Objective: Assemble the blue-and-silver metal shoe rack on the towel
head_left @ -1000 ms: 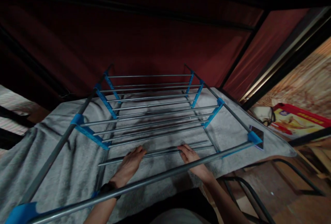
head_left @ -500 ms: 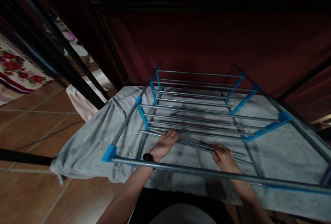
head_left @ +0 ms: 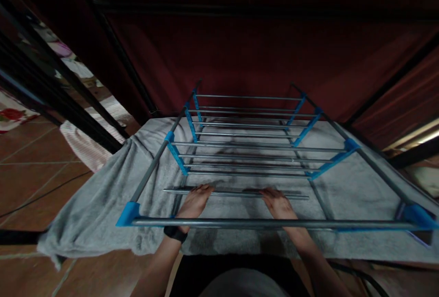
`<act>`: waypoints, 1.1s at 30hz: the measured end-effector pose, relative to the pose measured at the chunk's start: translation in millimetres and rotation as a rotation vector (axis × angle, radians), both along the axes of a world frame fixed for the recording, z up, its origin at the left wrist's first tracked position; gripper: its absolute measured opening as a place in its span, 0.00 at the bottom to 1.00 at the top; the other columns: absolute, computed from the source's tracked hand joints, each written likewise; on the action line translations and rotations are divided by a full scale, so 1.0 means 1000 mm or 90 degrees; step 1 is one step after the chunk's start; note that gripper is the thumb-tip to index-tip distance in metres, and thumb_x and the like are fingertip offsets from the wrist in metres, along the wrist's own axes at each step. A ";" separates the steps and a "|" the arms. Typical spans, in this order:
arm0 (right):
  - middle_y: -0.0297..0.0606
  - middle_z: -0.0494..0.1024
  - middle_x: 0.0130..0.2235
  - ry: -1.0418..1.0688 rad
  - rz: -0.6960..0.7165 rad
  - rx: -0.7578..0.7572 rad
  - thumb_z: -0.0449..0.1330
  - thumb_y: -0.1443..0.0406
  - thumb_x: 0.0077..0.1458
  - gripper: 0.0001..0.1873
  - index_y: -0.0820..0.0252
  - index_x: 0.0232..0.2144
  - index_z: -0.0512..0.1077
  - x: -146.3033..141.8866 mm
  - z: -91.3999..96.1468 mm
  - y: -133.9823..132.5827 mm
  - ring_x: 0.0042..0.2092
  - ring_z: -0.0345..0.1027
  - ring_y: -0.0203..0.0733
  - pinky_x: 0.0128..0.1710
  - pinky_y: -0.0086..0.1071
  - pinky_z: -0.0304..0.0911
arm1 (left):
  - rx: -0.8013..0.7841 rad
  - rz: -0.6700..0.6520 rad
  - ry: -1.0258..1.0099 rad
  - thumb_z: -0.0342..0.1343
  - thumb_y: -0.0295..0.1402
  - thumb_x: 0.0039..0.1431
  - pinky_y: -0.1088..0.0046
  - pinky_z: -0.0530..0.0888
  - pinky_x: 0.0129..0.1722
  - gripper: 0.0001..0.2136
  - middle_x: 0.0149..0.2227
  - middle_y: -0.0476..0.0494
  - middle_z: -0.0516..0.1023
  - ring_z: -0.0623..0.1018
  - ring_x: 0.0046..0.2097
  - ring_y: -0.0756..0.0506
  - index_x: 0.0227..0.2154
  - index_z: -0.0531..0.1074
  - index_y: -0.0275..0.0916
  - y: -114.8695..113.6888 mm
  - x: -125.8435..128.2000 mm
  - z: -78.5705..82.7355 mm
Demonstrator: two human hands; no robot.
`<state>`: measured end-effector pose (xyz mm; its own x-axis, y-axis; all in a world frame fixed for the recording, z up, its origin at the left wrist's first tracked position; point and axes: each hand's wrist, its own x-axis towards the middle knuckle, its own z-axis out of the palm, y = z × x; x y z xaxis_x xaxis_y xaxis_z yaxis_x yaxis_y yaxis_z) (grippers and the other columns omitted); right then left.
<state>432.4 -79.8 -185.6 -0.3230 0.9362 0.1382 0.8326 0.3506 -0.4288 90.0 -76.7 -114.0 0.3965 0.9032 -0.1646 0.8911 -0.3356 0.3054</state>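
Observation:
A metal rack with grey tubes and blue plastic connectors lies across a grey blanket. Inside its near end, my left hand is closed over thin metal tubes, toward their left end. My right hand grips the same tubes farther right. At least two tubes lie nearly side by side, roughly parallel to the rack's bars. Both forearms pass beneath the rack's thick front tube. My fingertips are partly hidden, and a dark band is on my left wrist.
The grey blanket drapes over a low surface above a tiled floor. Dark red panels stand behind the rack. Black metal posts rise at the left, near a pale striped cloth. A dark flat object with a purple edge lies at the right.
The loose tubes have gone from slanted and spread to nearly level and closer together. My hands moved with them, my right hand shifting leftward. The view has turned slightly right.

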 end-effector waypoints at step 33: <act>0.42 0.77 0.45 -0.081 -0.100 0.008 0.52 0.69 0.65 0.16 0.55 0.51 0.74 0.040 0.053 -0.083 0.51 0.68 0.46 0.54 0.40 0.61 | 0.171 -0.177 -0.156 0.43 0.36 0.66 0.66 0.81 0.47 0.19 0.47 0.43 0.84 0.83 0.47 0.41 0.48 0.78 0.47 -0.022 0.019 -0.017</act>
<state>472.0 -163.3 -132.7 -0.1885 0.9750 0.1180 0.9246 0.2167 -0.3132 109.3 -98.3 -130.8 0.6276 0.7550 0.1900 0.6685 -0.6477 0.3655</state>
